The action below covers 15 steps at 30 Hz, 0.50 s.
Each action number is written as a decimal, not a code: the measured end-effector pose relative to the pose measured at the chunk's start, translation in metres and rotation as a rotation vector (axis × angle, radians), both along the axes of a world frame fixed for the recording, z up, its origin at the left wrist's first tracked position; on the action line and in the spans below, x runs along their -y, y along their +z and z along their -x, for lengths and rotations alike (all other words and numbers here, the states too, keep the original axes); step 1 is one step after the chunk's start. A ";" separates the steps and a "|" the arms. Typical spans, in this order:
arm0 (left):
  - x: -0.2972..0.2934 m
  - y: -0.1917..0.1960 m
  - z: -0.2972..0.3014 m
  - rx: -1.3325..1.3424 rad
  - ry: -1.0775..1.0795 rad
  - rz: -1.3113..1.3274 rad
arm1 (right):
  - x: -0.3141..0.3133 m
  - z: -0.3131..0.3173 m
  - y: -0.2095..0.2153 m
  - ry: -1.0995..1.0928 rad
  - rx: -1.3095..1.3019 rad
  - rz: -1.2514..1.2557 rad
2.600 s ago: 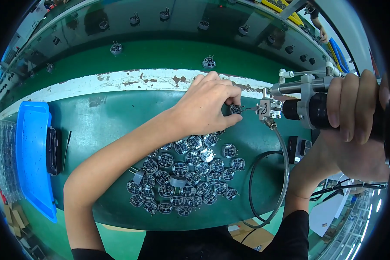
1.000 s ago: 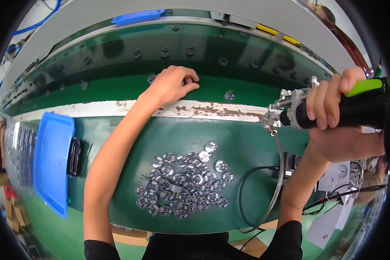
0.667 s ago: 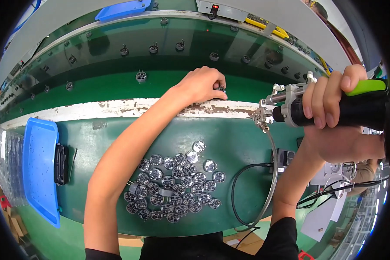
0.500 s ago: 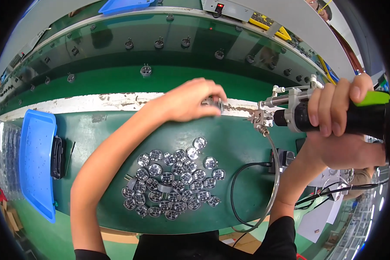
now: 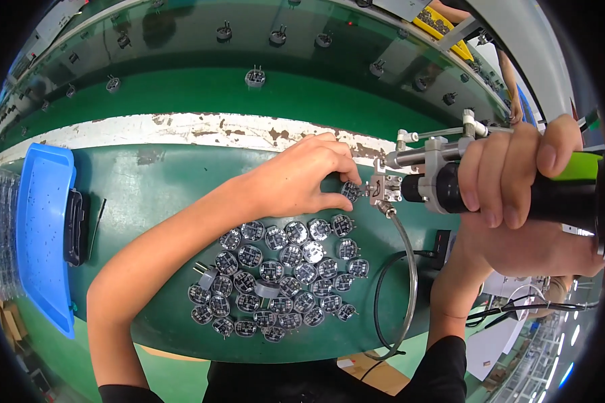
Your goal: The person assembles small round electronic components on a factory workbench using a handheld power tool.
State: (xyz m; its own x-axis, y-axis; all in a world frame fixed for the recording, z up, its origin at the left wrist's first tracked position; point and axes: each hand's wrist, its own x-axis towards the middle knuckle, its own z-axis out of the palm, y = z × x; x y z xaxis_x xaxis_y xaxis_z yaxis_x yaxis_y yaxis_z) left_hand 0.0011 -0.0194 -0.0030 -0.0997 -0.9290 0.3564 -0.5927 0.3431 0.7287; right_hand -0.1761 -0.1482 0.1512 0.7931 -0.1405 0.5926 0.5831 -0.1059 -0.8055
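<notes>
Between the thumb and fingers of my left hand [image 5: 299, 178] is a small round plug part [image 5: 350, 191] with a dark circuit face. That face is turned toward the metal nozzle [image 5: 385, 189] of a black power screwdriver [image 5: 448, 183]; whether they touch I cannot tell. My right hand [image 5: 511, 188] is wrapped around the screwdriver's body, which lies nearly level and has a bright green section. Below my left hand, several similar round parts [image 5: 271, 271] are spread on the green table [image 5: 181, 329], mostly circuit side up. Two grey ones [image 5: 267, 289] lie turned differently, one showing its pins.
A chipped white ledge [image 5: 208, 127] separates the table from a green conveyor belt [image 5: 181, 91] carrying more parts. At the left stand a blue tray [image 5: 44, 235] and stacked clear trays [image 5: 0, 235]. A clear hose [image 5: 412, 282] loops down from the nozzle. Another person's arm [image 5: 509, 77] shows far right.
My left hand has come from over the white ledge to the screwdriver's nozzle, bringing the round part there. The view has shifted; my right hand keeps its hold.
</notes>
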 end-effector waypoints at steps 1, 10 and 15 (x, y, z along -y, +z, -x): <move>-0.001 0.000 0.000 -0.004 -0.001 -0.003 | 0.001 -0.002 -0.003 0.008 0.024 0.003; -0.001 -0.003 0.002 -0.061 0.050 -0.056 | -0.008 -0.006 -0.008 -0.078 -0.061 -0.041; 0.001 -0.004 0.002 -0.058 0.060 -0.009 | -0.014 -0.007 -0.007 -0.125 -0.088 -0.085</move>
